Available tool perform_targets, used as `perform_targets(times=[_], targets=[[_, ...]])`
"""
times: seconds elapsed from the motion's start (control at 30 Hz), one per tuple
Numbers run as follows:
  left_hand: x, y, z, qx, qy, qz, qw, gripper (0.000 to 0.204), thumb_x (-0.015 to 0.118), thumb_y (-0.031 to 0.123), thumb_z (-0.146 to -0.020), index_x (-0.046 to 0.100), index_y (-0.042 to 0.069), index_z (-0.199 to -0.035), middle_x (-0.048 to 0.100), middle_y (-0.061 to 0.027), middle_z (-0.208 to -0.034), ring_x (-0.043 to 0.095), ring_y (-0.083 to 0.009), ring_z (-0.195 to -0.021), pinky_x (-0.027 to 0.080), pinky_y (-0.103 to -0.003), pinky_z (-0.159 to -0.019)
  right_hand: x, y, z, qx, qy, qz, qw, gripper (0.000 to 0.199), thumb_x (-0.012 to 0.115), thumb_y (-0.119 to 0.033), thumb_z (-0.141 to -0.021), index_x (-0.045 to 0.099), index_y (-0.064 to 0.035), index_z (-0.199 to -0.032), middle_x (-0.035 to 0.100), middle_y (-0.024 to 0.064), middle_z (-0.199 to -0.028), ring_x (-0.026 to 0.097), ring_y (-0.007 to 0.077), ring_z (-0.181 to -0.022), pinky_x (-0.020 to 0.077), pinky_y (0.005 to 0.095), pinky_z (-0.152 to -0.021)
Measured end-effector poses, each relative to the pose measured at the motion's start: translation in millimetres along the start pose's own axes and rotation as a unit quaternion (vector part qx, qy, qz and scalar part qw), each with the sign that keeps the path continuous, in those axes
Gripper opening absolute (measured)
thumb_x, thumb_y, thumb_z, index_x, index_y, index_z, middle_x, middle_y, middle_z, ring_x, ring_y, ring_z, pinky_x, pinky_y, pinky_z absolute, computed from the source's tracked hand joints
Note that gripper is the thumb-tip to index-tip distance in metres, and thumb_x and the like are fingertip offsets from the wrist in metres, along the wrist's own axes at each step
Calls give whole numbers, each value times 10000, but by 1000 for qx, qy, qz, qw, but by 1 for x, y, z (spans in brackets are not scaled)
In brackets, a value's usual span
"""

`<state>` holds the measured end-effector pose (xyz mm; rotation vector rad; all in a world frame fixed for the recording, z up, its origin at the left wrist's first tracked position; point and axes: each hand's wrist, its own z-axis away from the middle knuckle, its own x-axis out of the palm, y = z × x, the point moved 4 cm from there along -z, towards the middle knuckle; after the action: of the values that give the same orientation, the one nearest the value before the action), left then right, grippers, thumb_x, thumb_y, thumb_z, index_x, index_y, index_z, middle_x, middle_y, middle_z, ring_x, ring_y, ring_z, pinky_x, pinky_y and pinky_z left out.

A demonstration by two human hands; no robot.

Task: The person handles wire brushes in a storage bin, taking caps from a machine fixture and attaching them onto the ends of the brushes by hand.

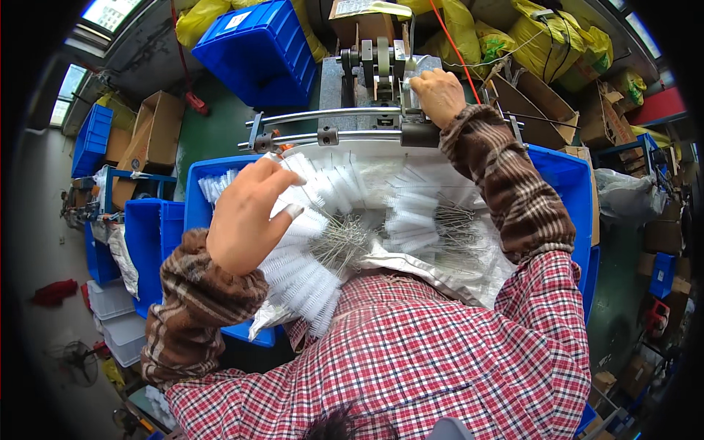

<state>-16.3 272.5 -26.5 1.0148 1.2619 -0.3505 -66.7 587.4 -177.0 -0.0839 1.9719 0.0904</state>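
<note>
Checked shirt point(411, 352), cropped below; right hand point(440, 95) at machine point(383, 59), contact unclear.

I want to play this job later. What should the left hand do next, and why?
Perhaps lower the left hand to pinch one white wire-handled brush: its thumb and finger look apart and empty, brushes lie close by, and the right hand is up at the metal-railed machine.
</note>
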Motion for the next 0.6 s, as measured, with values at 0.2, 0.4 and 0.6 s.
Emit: perform_targets(times=[0.2,0.4,0.6], targets=[[6,-18,31,-52,-44,-97,993,312,682,-4,-663,634,50,-966,581,-117,-913,574,-319,-873,468,-387,-751,12,2,-11,21,-4,7,1000,200,570,-106,-804,696,-173,-944,617,20,-859,583,214,-921,438,371,-780],[8,-22,31,-56,-38,-113,991,265,658,-29,-682,625,49,-933,596,-113,-859,584,-311,-833,475,-392,-729,12,4,-11,18,0,16,1000,210,569,-94,-801,695,-177,-947,612,19,-853,581,214,-910,436,366,-776],[2,-20,29,-52,-37,-69,996,158,649,-36,-705,607,15,-849,596,-119,-812,592,-311,-793,469,-375,-691,18,15,-7,-39,31,-68,996,264,574,-74,-813,678,-117,-1052,637,69,-913,579,255,-965,438,399,-864]])
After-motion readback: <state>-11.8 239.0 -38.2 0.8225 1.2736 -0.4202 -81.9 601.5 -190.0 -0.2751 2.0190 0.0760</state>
